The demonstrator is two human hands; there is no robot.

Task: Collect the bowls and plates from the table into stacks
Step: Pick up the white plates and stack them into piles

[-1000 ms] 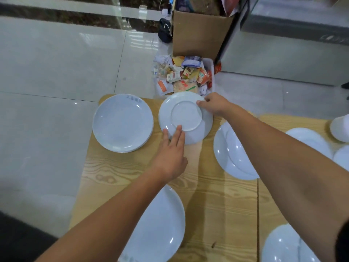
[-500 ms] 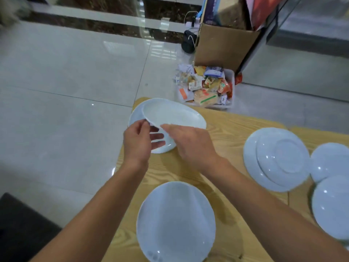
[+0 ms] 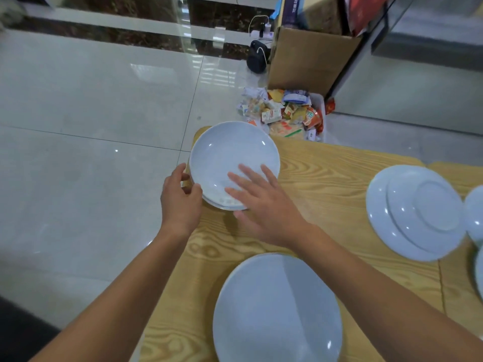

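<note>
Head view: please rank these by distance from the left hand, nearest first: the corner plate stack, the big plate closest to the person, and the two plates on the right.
1. The corner plate stack, at the far left corner of the table; the left hand holds its rim.
2. The big plate, at the near edge, just below the hand.
3. The two plates, far across on the right side.

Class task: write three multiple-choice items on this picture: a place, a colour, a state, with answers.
1. Where are the wrappers? A on the table; B on the floor beyond it; C on a chair.
2. What colour is the near plate? A white; B red; C black.
3. How is the right hand? A a fist; B holding a cup; C flat on the top plate.
Answers: B, they lie past the table's far edge; A, it looks pale white; C, its fingers are straight.
</note>
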